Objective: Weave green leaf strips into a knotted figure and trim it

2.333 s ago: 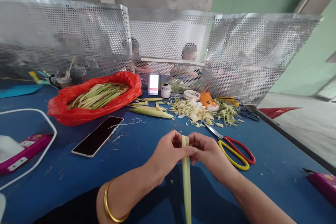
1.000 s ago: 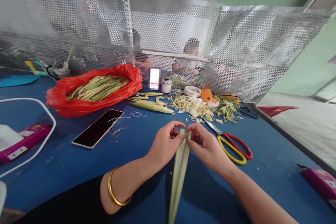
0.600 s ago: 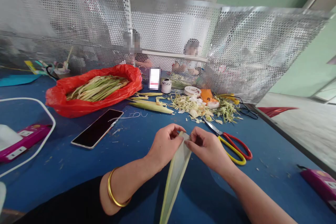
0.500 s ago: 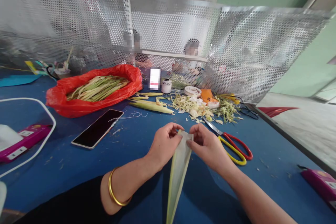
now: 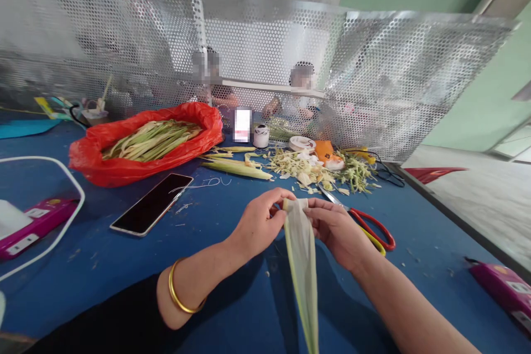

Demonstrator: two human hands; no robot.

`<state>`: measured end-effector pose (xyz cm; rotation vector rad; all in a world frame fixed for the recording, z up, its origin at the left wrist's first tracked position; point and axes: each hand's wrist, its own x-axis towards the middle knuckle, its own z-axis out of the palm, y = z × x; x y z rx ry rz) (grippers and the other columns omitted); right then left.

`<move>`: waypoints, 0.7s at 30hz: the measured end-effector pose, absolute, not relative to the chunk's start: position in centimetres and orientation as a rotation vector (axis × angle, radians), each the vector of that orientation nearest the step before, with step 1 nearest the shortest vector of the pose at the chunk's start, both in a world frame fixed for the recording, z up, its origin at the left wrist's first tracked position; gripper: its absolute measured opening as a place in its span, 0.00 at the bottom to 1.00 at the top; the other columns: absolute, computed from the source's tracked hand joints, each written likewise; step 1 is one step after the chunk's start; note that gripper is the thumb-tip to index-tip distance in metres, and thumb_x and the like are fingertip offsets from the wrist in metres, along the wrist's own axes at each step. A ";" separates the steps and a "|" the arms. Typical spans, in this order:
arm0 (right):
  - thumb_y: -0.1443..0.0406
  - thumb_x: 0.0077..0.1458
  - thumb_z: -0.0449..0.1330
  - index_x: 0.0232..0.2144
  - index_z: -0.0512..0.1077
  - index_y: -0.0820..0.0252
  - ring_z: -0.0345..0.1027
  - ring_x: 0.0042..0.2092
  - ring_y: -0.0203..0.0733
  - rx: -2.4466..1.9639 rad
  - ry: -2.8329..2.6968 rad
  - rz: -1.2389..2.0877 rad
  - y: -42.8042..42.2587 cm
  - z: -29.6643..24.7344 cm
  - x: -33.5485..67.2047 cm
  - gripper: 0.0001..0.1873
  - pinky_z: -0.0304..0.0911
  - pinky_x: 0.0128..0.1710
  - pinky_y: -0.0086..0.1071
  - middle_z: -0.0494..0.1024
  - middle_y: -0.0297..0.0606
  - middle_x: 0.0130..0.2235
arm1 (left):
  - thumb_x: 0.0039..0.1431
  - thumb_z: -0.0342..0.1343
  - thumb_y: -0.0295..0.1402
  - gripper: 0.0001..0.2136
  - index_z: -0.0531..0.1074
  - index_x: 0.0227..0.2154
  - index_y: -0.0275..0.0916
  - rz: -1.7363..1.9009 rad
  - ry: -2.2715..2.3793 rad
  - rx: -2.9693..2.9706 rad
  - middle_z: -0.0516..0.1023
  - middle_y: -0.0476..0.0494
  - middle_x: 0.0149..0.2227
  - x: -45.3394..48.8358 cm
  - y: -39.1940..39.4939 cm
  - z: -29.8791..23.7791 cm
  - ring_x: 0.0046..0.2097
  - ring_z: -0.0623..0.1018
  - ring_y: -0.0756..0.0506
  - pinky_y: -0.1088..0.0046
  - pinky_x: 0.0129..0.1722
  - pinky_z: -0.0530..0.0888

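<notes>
A long pale-green corn husk strip (image 5: 301, 260) hangs toward me over the blue table, its wide end up and its tail narrowing downward. My left hand (image 5: 263, 221) pinches the left edge of that wide end between thumb and fingers. On the opposite edge, my right hand (image 5: 336, 227) grips the same end, its fingers partly hidden behind the leaf. Scissors (image 5: 375, 227) with one red and one yellow handle lie just beyond my right hand, which covers part of them.
At the left stands a red plastic bag (image 5: 91, 160) of husk strips, with a phone (image 5: 151, 204) before it. Husk scraps (image 5: 294, 163) and a tape roll (image 5: 302, 144) lie ahead. Power strips (image 5: 504, 290) sit at both sides. Behind a perforated metal screen (image 5: 265, 38) are people.
The husk strip's tail has swung to the right, and its top end is spread wider. My right hand has shifted right and turned, now covering more of the scissors' yellow handle.
</notes>
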<state>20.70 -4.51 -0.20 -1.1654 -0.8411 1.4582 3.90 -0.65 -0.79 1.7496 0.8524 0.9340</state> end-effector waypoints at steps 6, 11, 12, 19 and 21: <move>0.64 0.37 0.67 0.25 0.73 0.60 0.65 0.23 0.36 -1.143 -0.813 1.453 -4.4 -0.1 20.8 0.09 0.62 0.27 0.30 0.73 0.32 0.22 | 0.51 0.50 0.24 0.07 0.71 0.29 0.41 0.898 0.876 2.120 0.71 0.49 0.29 3.7 -1.0 -0.3 0.28 0.69 0.50 0.75 0.31 0.66; 0.62 0.40 0.66 0.28 0.74 0.59 0.62 0.22 0.35 -1.190 -0.900 1.334 -4.6 -0.2 20.8 0.09 0.61 0.26 0.30 0.73 0.32 0.22 | 0.50 0.60 0.35 0.10 0.63 0.23 0.41 0.873 0.992 2.104 0.67 0.53 0.24 3.7 -1.2 -0.3 0.26 0.66 0.50 0.74 0.27 0.63; 0.62 0.40 0.66 0.28 0.75 0.59 0.63 0.23 0.35 -1.206 -0.927 1.304 -4.7 -0.2 20.7 0.09 0.61 0.26 0.30 0.73 0.32 0.22 | 0.49 0.60 0.36 0.11 0.62 0.22 0.41 0.857 1.020 2.045 0.66 0.54 0.23 3.8 -1.2 -0.5 0.26 0.66 0.50 0.75 0.26 0.62; 0.62 0.42 0.65 0.25 0.73 0.60 0.63 0.25 0.34 -1.223 -1.042 1.207 -4.6 -0.5 20.1 0.08 0.59 0.26 0.28 0.73 0.32 0.23 | 0.42 0.55 0.22 0.13 0.63 0.33 0.40 0.899 1.044 1.557 0.72 0.53 0.28 4.9 -1.0 -2.0 0.24 0.70 0.52 0.75 0.27 0.67; 0.62 0.42 0.65 0.25 0.73 0.60 0.63 0.25 0.34 -1.216 -1.024 1.181 -4.5 -0.7 20.1 0.07 0.59 0.25 0.28 0.73 0.32 0.23 | 0.42 0.55 0.22 0.15 0.63 0.35 0.40 0.911 1.022 1.412 0.72 0.53 0.27 5.0 -1.0 -2.0 0.24 0.70 0.52 0.76 0.27 0.68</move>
